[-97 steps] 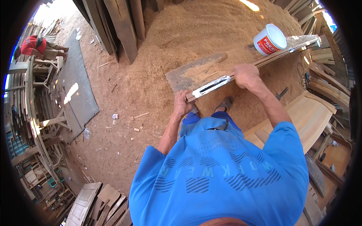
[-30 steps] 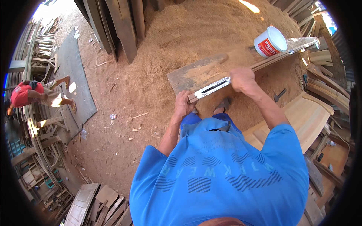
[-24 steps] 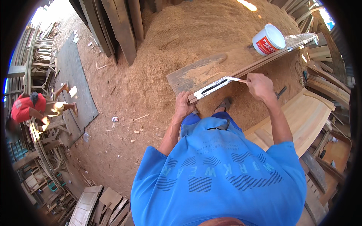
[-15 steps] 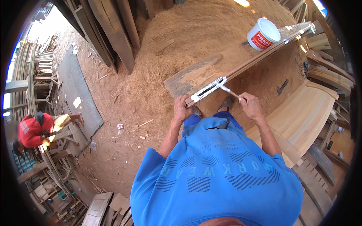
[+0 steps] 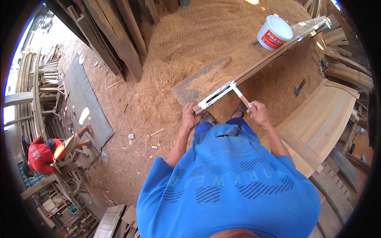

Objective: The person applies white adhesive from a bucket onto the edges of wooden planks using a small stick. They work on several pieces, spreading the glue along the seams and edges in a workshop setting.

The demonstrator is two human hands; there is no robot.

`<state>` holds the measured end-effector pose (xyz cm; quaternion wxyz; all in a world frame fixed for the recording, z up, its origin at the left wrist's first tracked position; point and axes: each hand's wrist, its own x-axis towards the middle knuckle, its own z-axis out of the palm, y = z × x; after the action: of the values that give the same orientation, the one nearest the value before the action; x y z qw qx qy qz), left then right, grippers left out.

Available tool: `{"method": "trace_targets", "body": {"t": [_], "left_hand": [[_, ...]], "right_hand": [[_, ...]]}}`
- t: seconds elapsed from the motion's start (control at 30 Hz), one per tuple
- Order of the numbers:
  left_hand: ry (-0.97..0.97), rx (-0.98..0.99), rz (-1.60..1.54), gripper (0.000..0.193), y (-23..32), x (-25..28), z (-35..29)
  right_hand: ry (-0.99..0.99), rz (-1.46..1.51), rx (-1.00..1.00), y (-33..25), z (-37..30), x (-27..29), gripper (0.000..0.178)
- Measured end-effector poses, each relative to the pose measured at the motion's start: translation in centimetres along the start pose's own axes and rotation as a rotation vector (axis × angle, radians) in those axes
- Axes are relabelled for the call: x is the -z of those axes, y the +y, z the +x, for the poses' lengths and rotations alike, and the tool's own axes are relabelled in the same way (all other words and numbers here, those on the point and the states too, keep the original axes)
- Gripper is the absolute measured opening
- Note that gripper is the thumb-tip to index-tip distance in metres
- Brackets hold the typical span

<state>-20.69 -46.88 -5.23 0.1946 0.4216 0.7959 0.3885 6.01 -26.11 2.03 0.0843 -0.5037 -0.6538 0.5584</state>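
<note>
Grasping the near tip of a long wooden rail (image 5: pixel 262 65) in the left hand (image 5: pixel 191 116), and pinching the bare end of a slim, wooden-handled applicator (image 5: pixel 239 93) in the right hand (image 5: pixel 260 113), with its white-coated end touching the rail at the far end of a dark slot (image 5: pixel 217 96). Rail set diagonally ahead of the feet, rising to the right, just beside a sawdust-dusted plank (image 5: pixel 198 83).

Could drip white paste (image 5: pixel 204 104) on the feet or ground by overloading the applicator or tilting it off the edge. Could smear the left fingers, through gripping so near the coating. Could twist the rail by pressing hard on one side with only the left hand steadying this end. Might topple the white bucket (image 5: pixel 274 33), near the rail's upper stretch, by jolting the wood. Might spoil the coating with sawdust, through letting this end touch the plank.

On the bucket, a red label with bold white lettering, partly wrapped out of sight. Across the blue T-shirt (image 5: pixel 226 206), large pale-blue capitals among dark striped panels, plus fainter small lines, too blurred to read. On the co-worker's red top (image 5: pixel 41 158), pale print, too small to make out
</note>
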Motion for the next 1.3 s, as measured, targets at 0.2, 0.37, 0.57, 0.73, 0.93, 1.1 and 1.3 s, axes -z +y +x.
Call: {"method": "trace_targets", "body": {"t": [0.2, 0.37, 0.57, 0.73, 0.93, 1.1, 1.3], "left_hand": [[-0.028, 0.018, -0.006, 0.038, -0.3, -0.1, 0.1], [-0.033, 0.025, -0.009, 0.037, 0.1, 0.1, 0.2], [-0.022, 0.021, 0.004, 0.037, 0.5, 0.3, 0.2], [-0.04, 0.018, -0.016, 0.037, -0.2, -0.1, 0.2], [-0.032, 0.05, -0.001, 0.037, 0.2, 0.1, 0.1], [-0.068, 0.068, 0.032, 0.038, 0.3, 0.2, 0.1], [-0.033, 0.028, -0.003, 0.037, 0.2, 0.1, 0.1]], "right_hand": [[0.122, -0.066, 0.115, 0.5, 0.3, -0.7, 0.02], [0.007, 0.013, 0.037, 0.6, -0.1, -0.9, 0.02], [0.212, -0.214, 0.262, 0.0, 0.2, -1.2, 0.02], [-0.004, -0.165, 0.085, -0.9, -1.1, 0.0, 0.022], [-0.037, 0.035, -0.063, -0.9, -0.9, 0.4, 0.025], [-0.244, -0.219, 0.136, -2.2, -3.3, -3.5, 0.024], [0.004, -0.113, 0.033, -1.1, -2.1, -3.0, 0.023]]}}
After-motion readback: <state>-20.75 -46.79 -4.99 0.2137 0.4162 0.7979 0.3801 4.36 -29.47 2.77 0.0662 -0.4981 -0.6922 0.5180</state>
